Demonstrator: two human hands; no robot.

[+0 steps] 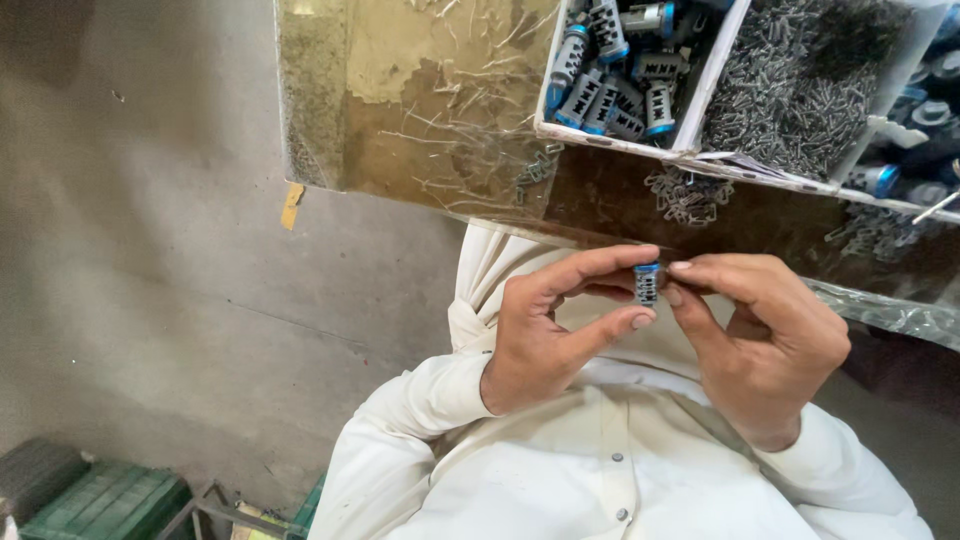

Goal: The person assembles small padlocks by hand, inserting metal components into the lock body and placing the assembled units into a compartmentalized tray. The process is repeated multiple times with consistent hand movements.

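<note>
Far left: grey concrete floor [150, 250], stained. Green crate [110, 500] at bottom-left corner, metal frame [215, 505] just beside it. Yellow tape scrap [291, 205] hangs at the bench edge.

Bench [420, 110] top is worn brown-yellow board under scratched clear film; loose wire clips [685, 195] lie on it near the tray.

Left hand [545, 335] pinches the cylinder [647, 285], thumb under, forefinger over the top. Cylinder is small, grey with a blue cap, upright between both hands, just below the bench edge, above the white shirt [600, 470].

Right hand [770, 340] grips the same cylinder from the other side, fingertips touching it.

White tray [690, 125] above: left compartment holds more blue-capped cylinders [610, 80], next compartment a heap of small grey pins [790, 90].
</note>
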